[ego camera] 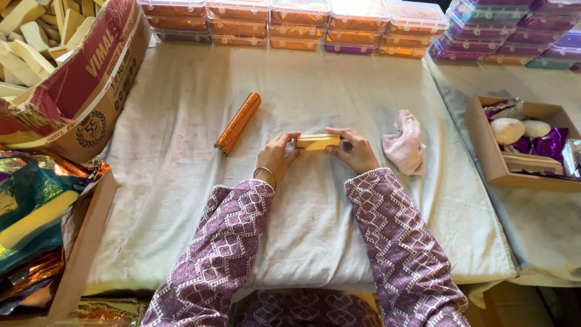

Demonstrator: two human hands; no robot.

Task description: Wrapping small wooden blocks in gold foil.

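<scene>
Two hands, left hand point(276, 156) and right hand point(357, 150), pinch the ends of a pale yellow bar point(318, 142) at mid-table point(181, 200). An orange foil roll point(238, 122) lies left, a pink cloth point(404, 145) right; lidded plastic boxes point(302, 24) line the far edge, a printed red-and-brown carton point(91, 91) fills the far-left corner.

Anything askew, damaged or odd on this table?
The big cardboard box at upper left is torn and tipped, and a crumpled pink cloth lies loose right of the hands. The left hand and right hand hold a pale bar.
</scene>
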